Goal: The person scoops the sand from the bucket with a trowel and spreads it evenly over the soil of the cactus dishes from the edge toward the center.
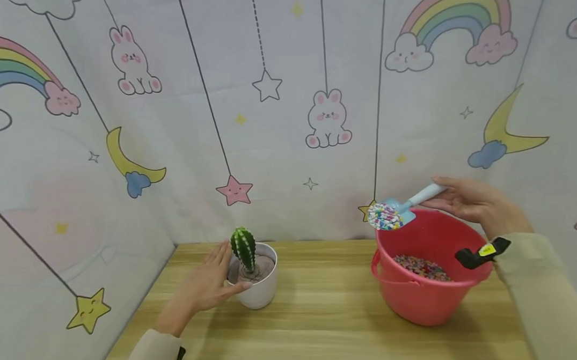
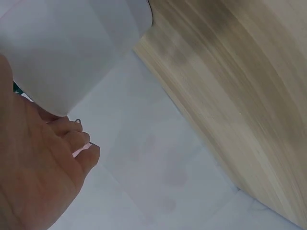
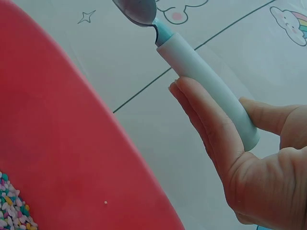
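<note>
Head view: we see, behind the work, a pale backdrop [image 1: 279, 163] printed with rainbows, rabbits and stars, bordering a light wood-grain counter [image 1: 320, 332]. At right stands an open red plastic bucket [image 1: 425, 301], upright near the counter's back edge, its carrying handle lowered, presumably to leave the mouth unobstructed. At left, well apart from it, is a round white pot [image 1: 258, 298] near the back edge. The left hand [image 1: 206, 285], fingers straight and thumb spread, rests against the pot's side and front rim, likely to steady it. The right hand [image 1: 476, 201] pinches a light-blue scoop [image 1: 407, 213] by its pale handle, thumb opposing fingers; we judge the bowl is carried near level to retain its load. In the pot rises a green ribbed cactus [image 1: 243, 250], whose stem leaves bare surface to its right. Smallest are the multicoloured granules, heaped in the scoop [image 1: 385, 216] and lying low in the bucket [image 1: 422, 267]. Between bucket and pot we note lateral room; the backdrop limits movement rearward, and the bucket's rim lies near the scoop.
</note>
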Motion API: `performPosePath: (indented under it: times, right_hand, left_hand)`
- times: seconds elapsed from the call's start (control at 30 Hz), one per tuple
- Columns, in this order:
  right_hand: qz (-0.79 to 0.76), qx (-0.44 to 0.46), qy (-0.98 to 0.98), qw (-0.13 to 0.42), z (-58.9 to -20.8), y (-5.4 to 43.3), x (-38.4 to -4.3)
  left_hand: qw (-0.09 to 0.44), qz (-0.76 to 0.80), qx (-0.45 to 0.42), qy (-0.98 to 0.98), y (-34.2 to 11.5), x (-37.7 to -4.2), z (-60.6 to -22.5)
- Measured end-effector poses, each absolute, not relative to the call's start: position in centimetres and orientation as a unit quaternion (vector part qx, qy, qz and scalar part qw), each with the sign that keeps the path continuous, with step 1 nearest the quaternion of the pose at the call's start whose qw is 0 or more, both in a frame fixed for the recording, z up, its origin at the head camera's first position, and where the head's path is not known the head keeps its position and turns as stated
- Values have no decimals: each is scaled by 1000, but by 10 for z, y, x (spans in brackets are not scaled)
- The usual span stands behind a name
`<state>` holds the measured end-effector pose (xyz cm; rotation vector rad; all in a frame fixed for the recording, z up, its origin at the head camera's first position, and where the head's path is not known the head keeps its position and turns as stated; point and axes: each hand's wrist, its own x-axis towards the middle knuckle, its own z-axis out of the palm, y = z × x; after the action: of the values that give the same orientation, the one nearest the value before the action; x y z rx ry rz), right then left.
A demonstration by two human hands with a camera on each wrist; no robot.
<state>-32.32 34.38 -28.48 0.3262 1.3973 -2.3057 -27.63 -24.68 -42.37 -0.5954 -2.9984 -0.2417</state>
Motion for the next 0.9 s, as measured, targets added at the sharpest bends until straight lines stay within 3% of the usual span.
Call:
performPosePath:
  times: [0.33, 0.9]
  right_hand:
    - [-837, 117, 479, 237, -280, 322, -324]
    - [-822, 62, 529, 202, -290, 274, -338]
  left_hand:
    - [31, -91, -180, -979, -244, -279, -424]
    - [29, -99, -178, -979, -242, -279, -429]
